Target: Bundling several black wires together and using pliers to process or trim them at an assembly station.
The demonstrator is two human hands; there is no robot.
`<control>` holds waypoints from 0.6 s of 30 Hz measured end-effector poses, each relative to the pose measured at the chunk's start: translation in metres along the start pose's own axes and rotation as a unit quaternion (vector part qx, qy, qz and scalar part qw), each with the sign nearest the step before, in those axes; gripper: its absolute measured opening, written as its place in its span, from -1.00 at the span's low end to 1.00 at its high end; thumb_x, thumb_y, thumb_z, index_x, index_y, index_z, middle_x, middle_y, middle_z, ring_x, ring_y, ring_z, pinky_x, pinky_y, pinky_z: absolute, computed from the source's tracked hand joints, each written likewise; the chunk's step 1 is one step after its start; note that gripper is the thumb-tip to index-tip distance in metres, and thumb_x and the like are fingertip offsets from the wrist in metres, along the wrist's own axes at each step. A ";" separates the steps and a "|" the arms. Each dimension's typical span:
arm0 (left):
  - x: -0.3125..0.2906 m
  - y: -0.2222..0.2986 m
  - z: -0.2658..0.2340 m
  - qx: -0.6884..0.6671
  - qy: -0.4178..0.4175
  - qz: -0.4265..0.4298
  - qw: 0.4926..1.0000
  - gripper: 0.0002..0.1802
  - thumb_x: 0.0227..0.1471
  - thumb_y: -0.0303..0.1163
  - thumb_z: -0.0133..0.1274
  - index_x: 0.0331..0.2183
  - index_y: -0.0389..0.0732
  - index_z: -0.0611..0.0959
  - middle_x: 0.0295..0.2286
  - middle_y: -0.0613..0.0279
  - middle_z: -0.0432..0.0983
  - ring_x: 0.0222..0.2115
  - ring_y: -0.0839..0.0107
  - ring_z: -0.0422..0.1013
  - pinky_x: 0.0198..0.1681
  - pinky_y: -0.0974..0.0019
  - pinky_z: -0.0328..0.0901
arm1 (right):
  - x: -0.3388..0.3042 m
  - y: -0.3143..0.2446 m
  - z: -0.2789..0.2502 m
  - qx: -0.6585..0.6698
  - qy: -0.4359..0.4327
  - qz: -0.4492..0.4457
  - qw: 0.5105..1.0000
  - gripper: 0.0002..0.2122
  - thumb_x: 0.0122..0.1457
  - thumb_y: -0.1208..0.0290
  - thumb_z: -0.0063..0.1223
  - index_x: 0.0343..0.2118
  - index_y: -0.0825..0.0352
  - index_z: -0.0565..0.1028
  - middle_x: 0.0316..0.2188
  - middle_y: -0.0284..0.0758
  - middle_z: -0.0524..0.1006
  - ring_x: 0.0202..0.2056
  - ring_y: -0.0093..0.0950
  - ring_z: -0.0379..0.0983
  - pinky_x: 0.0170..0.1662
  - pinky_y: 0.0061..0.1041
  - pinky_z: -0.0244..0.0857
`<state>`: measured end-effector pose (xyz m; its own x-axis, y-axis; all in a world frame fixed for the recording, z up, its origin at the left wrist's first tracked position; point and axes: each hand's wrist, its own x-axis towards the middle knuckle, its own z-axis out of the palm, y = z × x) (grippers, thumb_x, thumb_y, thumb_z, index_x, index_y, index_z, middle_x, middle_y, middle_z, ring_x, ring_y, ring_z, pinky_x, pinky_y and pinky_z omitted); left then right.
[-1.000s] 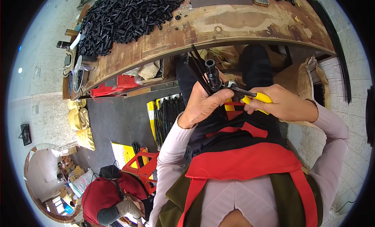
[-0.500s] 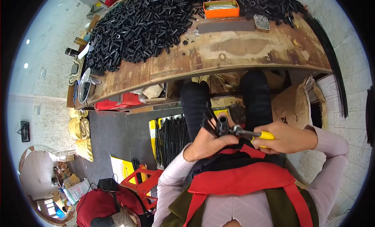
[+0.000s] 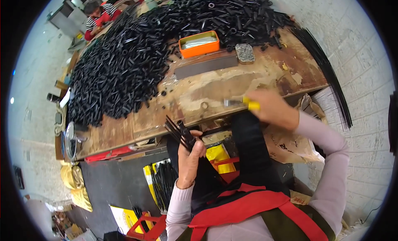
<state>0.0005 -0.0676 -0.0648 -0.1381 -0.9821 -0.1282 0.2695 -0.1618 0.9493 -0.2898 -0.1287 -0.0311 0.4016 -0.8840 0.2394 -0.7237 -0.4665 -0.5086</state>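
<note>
1. Your right grip [image 3: 271,109] has just come away from the tube [image 3: 186,133] and is now off to the right, near the front edge of the tabletop [image 3: 265,77], blurred by motion
2. That grip is closed round the yellow handles of the pliers [image 3: 251,103], whose metal end points left, well apart from the tube; you cannot tell through the blur how far their jaws stand open
3. Your left grip [image 3: 189,158] stays closed on the black tube and the thin rods [image 3: 173,132] beside it, thumb on the near side, upper ends sticking out just before the tabletop's front edge
4. Your view has tipped up, so the orange box [image 3: 201,53], the tin of silver bits [image 3: 246,54] and the heap of black parts [image 3: 116,71] show more fully
5. With the pliers off, your left grip alone seems to carry the tube; the squeeze at its side looks let go, though whether that step is complete you cannot judge from here
</note>
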 end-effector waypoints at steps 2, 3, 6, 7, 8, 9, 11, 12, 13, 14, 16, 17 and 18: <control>0.003 0.000 0.001 -0.044 -0.051 -0.018 0.998 -0.55 0.13 -0.13 0.12 -0.17 -0.32 0.43 -0.60 0.42 0.17 -0.62 0.59 0.09 -0.53 0.46 0.09 | 0.034 0.045 -0.013 -0.075 0.121 -0.025 0.990 -0.80 -0.01 0.50 0.10 -0.27 0.32 0.52 -0.38 -0.13 0.54 -0.31 -0.12 0.48 -0.27 -0.30 0.37; 0.006 0.001 0.004 -0.024 -0.061 -0.027 0.997 -0.53 0.13 -0.10 0.11 -0.18 -0.32 0.43 -0.59 0.41 0.16 -0.61 0.59 0.08 -0.52 0.45 0.09 | 0.048 0.065 -0.026 -0.121 0.094 0.016 0.988 -0.79 0.00 0.52 0.08 -0.24 0.32 0.51 -0.38 -0.14 0.54 -0.32 -0.13 0.49 -0.28 -0.29 0.38; 0.018 -0.002 0.014 -0.011 -0.090 -0.049 0.995 -0.56 0.14 -0.11 0.10 -0.21 -0.33 0.44 -0.59 0.41 0.16 -0.61 0.59 0.08 -0.52 0.45 0.08 | 0.084 0.112 -0.037 -0.170 0.084 0.003 0.982 -0.85 0.01 0.48 0.01 -0.32 0.33 0.48 -0.40 -0.14 0.55 -0.31 -0.10 0.49 -0.27 -0.17 0.35; 0.019 -0.001 0.017 -0.010 -0.087 -0.059 0.994 -0.59 0.16 -0.14 0.08 -0.23 -0.32 0.44 -0.59 0.41 0.16 -0.61 0.59 0.08 -0.51 0.45 0.08 | 0.093 0.119 -0.037 -0.172 0.083 0.005 0.982 -0.85 0.01 0.48 0.01 -0.32 0.33 0.48 -0.40 -0.14 0.55 -0.31 -0.10 0.49 -0.27 -0.17 0.35; 0.022 -0.003 0.016 -0.012 -0.088 -0.059 0.994 -0.59 0.16 -0.14 0.08 -0.23 -0.32 0.44 -0.59 0.41 0.16 -0.61 0.59 0.08 -0.51 0.45 0.08 | 0.100 0.125 -0.037 -0.207 0.044 0.028 0.977 -0.86 0.01 0.47 0.01 -0.33 0.33 0.48 -0.41 -0.14 0.55 -0.32 -0.11 0.50 -0.29 -0.15 0.35; 0.022 -0.004 0.014 -0.017 -0.088 -0.062 0.994 -0.65 0.18 -0.21 0.06 -0.21 -0.32 0.44 -0.59 0.41 0.21 -0.59 0.60 0.12 -0.50 0.47 0.08 | 0.105 0.127 -0.035 -0.239 0.005 0.049 0.970 -0.87 0.02 0.46 0.01 -0.35 0.32 0.47 -0.42 -0.15 0.55 -0.33 -0.12 0.51 -0.30 -0.13 0.35; 0.023 -0.005 0.013 -0.023 -0.088 -0.063 0.994 -0.71 0.20 -0.28 0.04 -0.19 -0.32 0.45 -0.58 0.42 0.25 -0.58 0.61 0.16 -0.49 0.49 0.08 | 0.110 0.131 -0.036 -0.252 0.007 0.038 0.967 -0.85 0.03 0.41 0.06 -0.35 0.33 0.47 -0.43 -0.16 0.55 -0.34 -0.12 0.50 -0.31 -0.16 0.34; 0.023 -0.004 0.014 -0.016 -0.083 -0.062 0.994 -0.68 0.19 -0.25 0.05 -0.21 -0.32 0.44 -0.59 0.42 0.21 -0.59 0.60 0.12 -0.50 0.47 0.08 | 0.112 0.131 -0.038 -0.264 0.011 0.027 0.964 -0.83 0.05 0.37 0.11 -0.35 0.34 0.47 -0.43 -0.17 0.55 -0.35 -0.13 0.49 -0.32 -0.19 0.34; 0.022 -0.002 0.016 -0.010 -0.078 -0.060 0.995 -0.66 0.17 -0.21 0.06 -0.23 -0.32 0.44 -0.59 0.42 0.16 -0.60 0.59 0.09 -0.51 0.45 0.08 | 0.112 0.131 -0.042 -0.268 0.011 0.026 0.963 -0.83 0.05 0.37 0.11 -0.35 0.34 0.47 -0.43 -0.17 0.55 -0.35 -0.13 0.49 -0.32 -0.19 0.34; 0.020 -0.001 0.015 -0.011 -0.075 -0.057 0.995 -0.66 0.17 -0.21 0.06 -0.23 -0.32 0.44 -0.59 0.42 0.16 -0.60 0.59 0.09 -0.51 0.45 0.08 | 0.115 0.123 -0.047 -0.223 0.023 0.055 0.973 -0.83 0.06 0.37 0.11 -0.35 0.35 0.48 -0.47 -0.18 0.55 -0.38 -0.17 0.50 -0.33 -0.22 0.33; 0.017 -0.001 0.016 -0.008 -0.081 -0.055 0.995 -0.66 0.18 -0.22 0.05 -0.22 -0.32 0.44 -0.59 0.42 0.16 -0.60 0.59 0.08 -0.50 0.45 0.08 | 0.117 0.124 -0.048 -0.174 0.034 0.084 0.981 -0.83 0.07 0.36 0.11 -0.35 0.36 0.48 -0.52 -0.20 0.54 -0.40 -0.21 0.51 -0.34 -0.26 0.33; 0.015 0.000 0.016 -0.008 -0.079 -0.053 0.995 -0.66 0.18 -0.22 0.05 -0.22 -0.32 0.44 -0.59 0.42 0.16 -0.60 0.59 0.08 -0.50 0.45 0.08 | 0.120 0.129 -0.047 -0.101 0.053 0.095 0.989 -0.84 0.08 0.37 0.11 -0.36 0.36 0.50 -0.56 -0.23 0.51 -0.47 -0.30 0.50 -0.39 -0.33 0.31; 0.011 0.001 0.016 -0.007 -0.083 -0.051 0.995 -0.66 0.19 -0.22 0.05 -0.22 -0.32 0.43 -0.59 0.42 0.16 -0.60 0.59 0.08 -0.50 0.45 0.08 | 0.121 0.127 -0.050 -0.031 0.072 0.105 0.991 -0.84 0.09 0.37 0.11 -0.37 0.37 0.51 -0.61 -0.26 0.49 -0.54 -0.40 0.49 -0.44 -0.40 0.30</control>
<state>-0.0165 -0.0764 -0.0610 -0.3202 -0.9315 -0.1726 0.2601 -0.2616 0.9295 -0.3614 -0.2967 -0.0250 0.1573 -0.9549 0.2518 -0.8182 -0.2688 -0.5082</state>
